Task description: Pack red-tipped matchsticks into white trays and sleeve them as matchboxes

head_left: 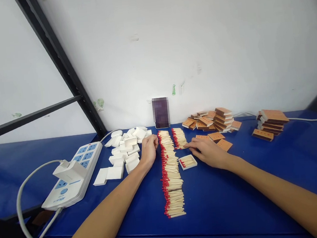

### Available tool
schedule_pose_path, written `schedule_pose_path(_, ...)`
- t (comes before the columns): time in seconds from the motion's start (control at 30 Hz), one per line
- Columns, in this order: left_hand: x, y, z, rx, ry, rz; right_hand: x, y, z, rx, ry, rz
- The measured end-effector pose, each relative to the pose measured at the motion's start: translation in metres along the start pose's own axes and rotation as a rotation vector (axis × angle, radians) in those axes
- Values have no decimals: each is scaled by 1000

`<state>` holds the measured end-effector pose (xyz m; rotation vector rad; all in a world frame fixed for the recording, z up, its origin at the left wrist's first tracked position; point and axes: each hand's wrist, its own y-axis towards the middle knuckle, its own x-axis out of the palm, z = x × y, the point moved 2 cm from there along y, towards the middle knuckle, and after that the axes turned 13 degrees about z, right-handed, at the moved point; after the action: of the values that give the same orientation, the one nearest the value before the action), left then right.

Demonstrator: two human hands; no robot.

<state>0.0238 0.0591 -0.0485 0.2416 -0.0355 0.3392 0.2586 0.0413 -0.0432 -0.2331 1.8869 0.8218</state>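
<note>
The long row of matches (171, 173) runs from near the front edge of the blue table (224, 209) toward the wall (196, 49). Left of the row lies a loose heap of white trays (125, 148), crowding close to the person's left hand (149, 149); farther left sits a power strip (92, 154) with a white adapter (70, 172) plugged in and a pale cable (22, 197) looping from it. Beyond the row's far end a dark-faced device (161, 113) stands up near the wall. Right of the row, toward the back, are orange box covers (223, 120), some stacked and some scattered, with a few loose ones just behind the person's right hand (207, 151); a separate stack of covers (273, 118) stands farther right.

The left hand rests by the row's far left side, fingers curled into a loose fist; whether it holds anything cannot be told. The right hand reaches in from the right, palm down, thumb and index finger nearly together at the near end of the short row of matches (179, 136); whether a stick is pinched there cannot be told.

The short row lies right of the long row's far end. Nearer the person, just right of the long row, an open white tray (188, 162) holds several matches side by side. Red heads point left in both rows and the tray, the pale sticks slightly uneven.
</note>
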Motion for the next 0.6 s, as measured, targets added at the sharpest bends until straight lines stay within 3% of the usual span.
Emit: schedule_pose_path(0.6, 0, 0, 2, 8, 21, -33, 0, -2, 0, -4, 58, 23)
